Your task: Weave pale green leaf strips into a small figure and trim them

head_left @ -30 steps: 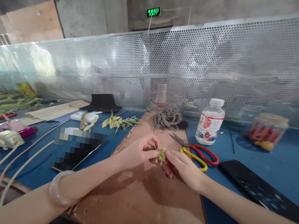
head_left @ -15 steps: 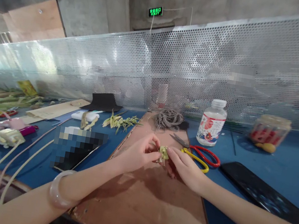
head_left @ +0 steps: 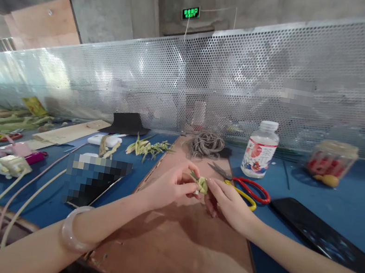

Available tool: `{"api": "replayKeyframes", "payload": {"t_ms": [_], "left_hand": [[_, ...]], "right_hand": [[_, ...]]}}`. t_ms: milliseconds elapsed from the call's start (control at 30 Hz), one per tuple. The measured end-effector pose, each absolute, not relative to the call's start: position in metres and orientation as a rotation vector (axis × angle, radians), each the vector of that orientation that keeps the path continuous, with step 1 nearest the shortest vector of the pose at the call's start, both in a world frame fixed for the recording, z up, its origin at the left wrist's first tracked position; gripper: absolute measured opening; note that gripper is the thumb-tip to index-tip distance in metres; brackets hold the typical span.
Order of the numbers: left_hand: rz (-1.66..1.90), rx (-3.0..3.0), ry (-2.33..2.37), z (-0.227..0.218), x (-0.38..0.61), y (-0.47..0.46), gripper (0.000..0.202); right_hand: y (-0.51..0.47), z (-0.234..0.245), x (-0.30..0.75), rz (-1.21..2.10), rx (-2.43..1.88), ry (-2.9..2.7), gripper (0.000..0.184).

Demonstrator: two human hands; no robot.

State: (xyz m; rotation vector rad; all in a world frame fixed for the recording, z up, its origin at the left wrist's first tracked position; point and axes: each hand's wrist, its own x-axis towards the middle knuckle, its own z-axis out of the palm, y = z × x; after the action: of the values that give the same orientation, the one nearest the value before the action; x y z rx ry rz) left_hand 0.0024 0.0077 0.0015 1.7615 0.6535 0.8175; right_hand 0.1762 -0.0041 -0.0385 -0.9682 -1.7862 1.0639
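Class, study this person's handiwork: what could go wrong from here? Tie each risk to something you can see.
1. The small pale-green leafy piece could crumple or tear if squeezed too hard, since fingers of both the left hand and the right hand are on it.
2. The right hand might knock the scissors, which lie close beside it.

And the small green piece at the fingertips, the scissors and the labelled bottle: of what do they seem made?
Green piece: perhaps leaf or husk, from its pale, matte, folded look. Scissors: dull grey blades, likely metal; smooth, brightly coloured handles, probably plastic. Bottle: clear, shiny, see-through shoulder; plastic or glass, I cannot tell.
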Motion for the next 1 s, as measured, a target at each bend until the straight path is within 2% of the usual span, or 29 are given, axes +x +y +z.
{"api": "replayKeyframes", "payload": {"t_ms": [1000], "left_hand": [[0.779,2.072,0.815,0.0035,-0.0053,0.0116,0.028]], "right_hand": [[-0.0083,-0.0301,0.1817,1.068,-0.901,-1.885,0.04]]}}
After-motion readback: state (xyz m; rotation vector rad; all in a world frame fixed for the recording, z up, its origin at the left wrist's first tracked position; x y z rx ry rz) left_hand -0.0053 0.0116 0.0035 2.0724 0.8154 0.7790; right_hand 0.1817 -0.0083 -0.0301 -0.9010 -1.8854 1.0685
